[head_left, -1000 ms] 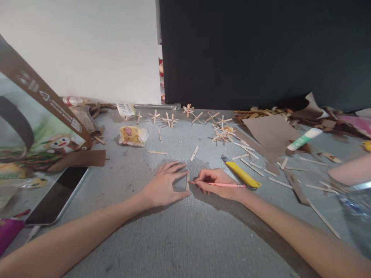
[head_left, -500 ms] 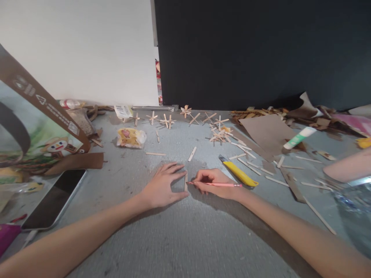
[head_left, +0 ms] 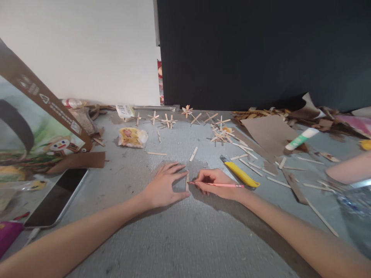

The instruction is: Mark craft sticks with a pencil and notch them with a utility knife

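A short wooden craft stick (head_left: 187, 180) lies upright in the view on the grey surface. My left hand (head_left: 165, 185) steadies it, with a finger at its far end and the thumb at its near end. In my right hand (head_left: 216, 183) is a pink pencil (head_left: 227, 185), gripped between thumb and fingers. Its tip touches or nearly touches the stick's right side. Just beyond my hands lies another craft stick (head_left: 193, 154) with a dark mark on it. A yellow utility knife (head_left: 242, 173) rests right of my right hand.
Star-shaped stick pieces (head_left: 171, 121) stand along the back, beside a stick pile (head_left: 222, 135). Loose sticks, brown cardboard (head_left: 266, 133) and a glue stick (head_left: 302, 139) are on the right. A phone (head_left: 56, 199), small packet (head_left: 132, 138) and printed bag (head_left: 58, 104) occupy the left. Another person's arm (head_left: 349, 166) enters at right.
The whole view has shifted slightly, so things appear a little further right. Both hands keep nearly the same pose, with the pencil tip still at the stick.
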A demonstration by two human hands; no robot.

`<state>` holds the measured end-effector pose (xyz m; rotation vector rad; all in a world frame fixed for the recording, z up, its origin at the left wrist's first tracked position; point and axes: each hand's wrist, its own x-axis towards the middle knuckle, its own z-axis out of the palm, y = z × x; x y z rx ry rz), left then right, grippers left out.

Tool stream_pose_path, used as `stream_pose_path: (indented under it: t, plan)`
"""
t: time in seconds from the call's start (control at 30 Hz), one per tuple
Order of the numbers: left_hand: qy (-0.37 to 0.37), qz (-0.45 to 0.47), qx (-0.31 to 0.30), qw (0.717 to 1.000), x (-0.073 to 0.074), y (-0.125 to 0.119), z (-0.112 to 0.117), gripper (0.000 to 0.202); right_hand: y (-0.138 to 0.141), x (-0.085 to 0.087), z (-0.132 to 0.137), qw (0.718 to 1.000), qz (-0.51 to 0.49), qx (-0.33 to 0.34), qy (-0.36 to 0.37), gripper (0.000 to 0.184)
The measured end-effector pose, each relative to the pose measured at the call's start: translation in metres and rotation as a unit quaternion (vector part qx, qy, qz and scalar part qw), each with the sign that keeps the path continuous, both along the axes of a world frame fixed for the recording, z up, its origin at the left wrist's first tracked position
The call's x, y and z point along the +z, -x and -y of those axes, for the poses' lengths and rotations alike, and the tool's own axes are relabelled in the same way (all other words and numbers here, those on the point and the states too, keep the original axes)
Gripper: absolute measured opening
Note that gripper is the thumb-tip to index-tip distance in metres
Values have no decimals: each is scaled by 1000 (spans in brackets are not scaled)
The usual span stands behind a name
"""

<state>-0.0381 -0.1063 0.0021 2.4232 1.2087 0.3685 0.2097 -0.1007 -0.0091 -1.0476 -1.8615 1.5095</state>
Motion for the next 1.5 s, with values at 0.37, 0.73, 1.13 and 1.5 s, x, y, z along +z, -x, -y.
stream_pose_path:
  t: [0.37,0.73,1.13,1.5]
  plan:
    - [-2,-4,3,1000,0,0,0,67,0,-3,-1,1000,1,-2,-5,34]
    - [15,-5,5,1000,5,-1,1,64,0,-2,0,1000,3,-4,-9,38]
    - [7,3,3,1000,3,-1,1,64,1,2,1,1000,3,-3,-3,39]
    - [3,-1,3,1000,5,-1,1,63,0,0,1,1000,7,-1,-8,38]
